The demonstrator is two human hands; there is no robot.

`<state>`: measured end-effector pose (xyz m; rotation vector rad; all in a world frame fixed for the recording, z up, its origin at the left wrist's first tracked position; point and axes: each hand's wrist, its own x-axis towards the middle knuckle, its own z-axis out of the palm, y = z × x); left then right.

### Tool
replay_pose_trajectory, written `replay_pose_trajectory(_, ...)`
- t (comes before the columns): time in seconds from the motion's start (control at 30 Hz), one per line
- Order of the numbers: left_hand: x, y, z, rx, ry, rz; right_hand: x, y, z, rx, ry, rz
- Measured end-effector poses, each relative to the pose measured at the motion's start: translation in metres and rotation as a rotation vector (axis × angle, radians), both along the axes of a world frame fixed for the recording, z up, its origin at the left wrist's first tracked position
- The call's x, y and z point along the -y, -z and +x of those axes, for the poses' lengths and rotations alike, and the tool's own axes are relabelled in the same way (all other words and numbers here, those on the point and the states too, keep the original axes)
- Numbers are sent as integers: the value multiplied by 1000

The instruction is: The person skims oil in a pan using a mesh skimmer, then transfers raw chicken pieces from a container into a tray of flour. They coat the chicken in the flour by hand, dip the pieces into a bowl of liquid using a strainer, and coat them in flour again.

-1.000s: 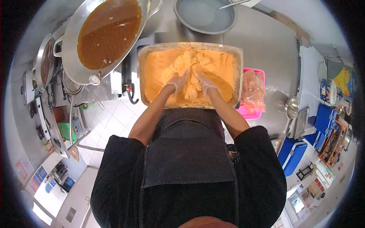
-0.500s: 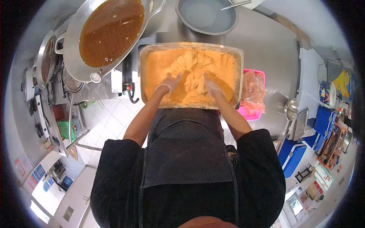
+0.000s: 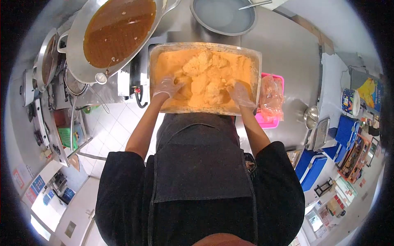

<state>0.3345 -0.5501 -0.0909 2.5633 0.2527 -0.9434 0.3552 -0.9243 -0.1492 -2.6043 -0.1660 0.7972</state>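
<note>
A metal tray (image 3: 205, 110) stands on the counter in front of me, filled with orange powder (image 3: 168, 61). Several powder-coated lumps (image 3: 207, 78) lie heaped in its middle. My left hand (image 3: 166, 87), in a clear plastic glove, rests in the powder at the left of the heap, fingers apart. On the other side, my right hand (image 3: 241, 95), also gloved, touches the powder near the tray's right wall; its fingers are spread, with the tips partly in powder.
A large pan of brown oil (image 3: 119, 33) stands at upper left, with a small strainer (image 3: 101, 78) at its rim. Behind the tray is a bowl of cloudy liquid (image 3: 223, 16). A pink basket (image 3: 269, 124) with bagged meat (image 3: 271, 96) sits to the right.
My hands were close together at the middle of the tray and have moved apart to its left and right sides. The coated lumps between them now show more clearly.
</note>
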Motion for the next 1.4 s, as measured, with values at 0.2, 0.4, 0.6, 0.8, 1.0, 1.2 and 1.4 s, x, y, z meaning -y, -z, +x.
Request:
replay_pose_trajectory(0.2,9,50,-30,81,-95,-63,-33,-14,-19,-391,285,162)
replay_pose_trajectory(0.4,15,36,-7,-68,-159,-171,-83,-28,-21,-365,118,-18)
replay_pose_trajectory(0.6,2,77,-21,223,-12,-129,10,2,-23,-207,379,701)
replay_pose_trajectory(0.8,34,89,-15,263,-56,-63,20,-14,-31,-282,535,692)
replay_pose_trajectory(1.0,22,40,1,68,-77,-298,19,37,-30,-38,308,401)
replay_pose_trajectory(1.2,13,29,-22,279,-651,-695,-2,12,-38,37,392,258)
replay_pose_trajectory(1.4,-9,58,-13,74,-383,-601,-42,-83,-23,92,133,477)
